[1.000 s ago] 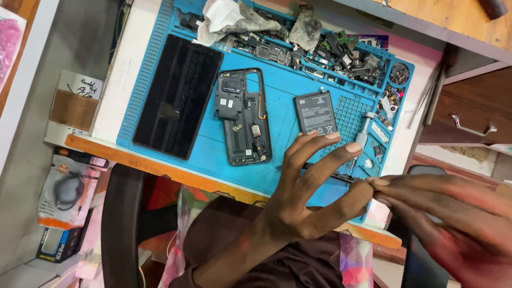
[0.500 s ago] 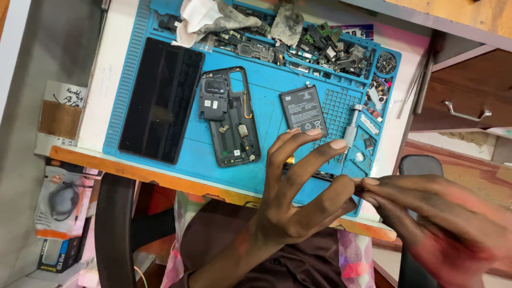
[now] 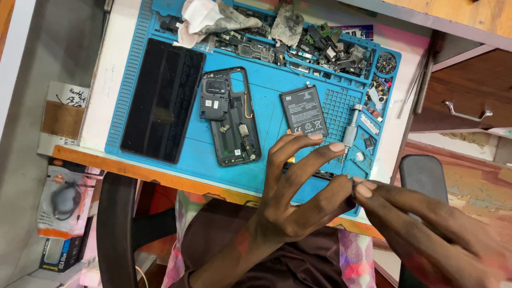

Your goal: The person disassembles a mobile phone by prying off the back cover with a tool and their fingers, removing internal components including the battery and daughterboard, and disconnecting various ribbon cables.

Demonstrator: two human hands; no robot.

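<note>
A tiny part, too small to be identified, is pinched between the left hand (image 3: 298, 197) and right hand (image 3: 426, 229). A battery (image 3: 304, 111) and opened phone (image 3: 230, 116) are laid on the blue mat (image 3: 266, 154) just beyond.

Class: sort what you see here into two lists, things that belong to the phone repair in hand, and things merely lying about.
In the job: left hand and right hand with fingertips meeting; opened phone frame; battery; screen panel; screwdriver; blue mat.

Lying about: rags; drawer handle; packaged items below the desk.
</note>
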